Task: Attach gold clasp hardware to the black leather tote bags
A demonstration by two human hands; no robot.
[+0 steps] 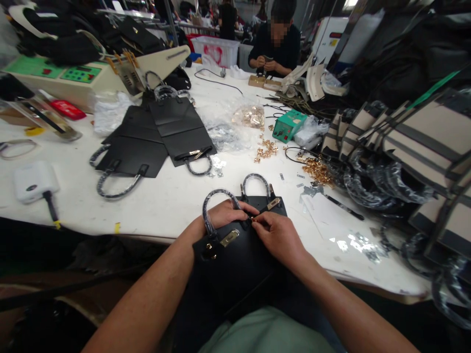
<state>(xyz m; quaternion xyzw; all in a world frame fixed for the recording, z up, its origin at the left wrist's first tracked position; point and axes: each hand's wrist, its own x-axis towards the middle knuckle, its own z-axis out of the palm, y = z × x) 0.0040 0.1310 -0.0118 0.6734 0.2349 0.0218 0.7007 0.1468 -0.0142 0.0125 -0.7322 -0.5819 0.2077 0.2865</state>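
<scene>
A black handbag (pixel 235 264) with plastic-wrapped handles and gold clasps lies across my lap and the white table's front edge (pixel 147 234). My left hand (pixel 226 214) is closed on the bag's top, its fingers pinched by a strap. My right hand (pixel 277 235) pinches a small gold fitting at the same spot, fingertips touching the left hand's. A gold clasp plate (pixel 229 238) sits just below my left hand.
Flat black bag panels (pixel 154 137) lie mid-table, with loose gold hardware (pixel 265 149), a green box (pixel 289 125) and plastic bags behind. Beige striped bags (pixel 415 142) crowd the right. A machine (pixel 73 78) stands far left. Another person (pixel 274 49) works across the table.
</scene>
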